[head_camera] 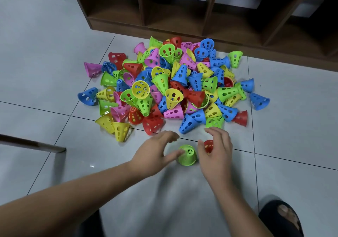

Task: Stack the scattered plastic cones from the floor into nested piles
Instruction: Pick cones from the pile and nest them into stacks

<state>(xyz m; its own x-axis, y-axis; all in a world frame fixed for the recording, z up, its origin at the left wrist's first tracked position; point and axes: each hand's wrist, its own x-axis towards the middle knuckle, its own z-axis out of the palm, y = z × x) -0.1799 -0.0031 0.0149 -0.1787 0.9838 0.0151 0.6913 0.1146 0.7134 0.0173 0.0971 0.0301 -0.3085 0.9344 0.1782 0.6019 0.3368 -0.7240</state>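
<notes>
The heap of bright perforated plastic cones [172,83] is showing smooth moulded walls with a soft sheen, red, blue, green, yellow and pink alike. The upright lime-green plastic cone [187,155] is looking just as slick, and the small red plastic cone [208,145] is catching a little light too. The pale grey floor tiles [54,72] are gleaming, glossy and smooth, throwing back glints and shadows. The dark brown wooden shelf unit [146,28] is looking matt and dull.

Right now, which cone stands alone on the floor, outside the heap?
The green cone, narrow end up, by the left hand; the other stray, a red cone, is gripped by the right hand.
</notes>
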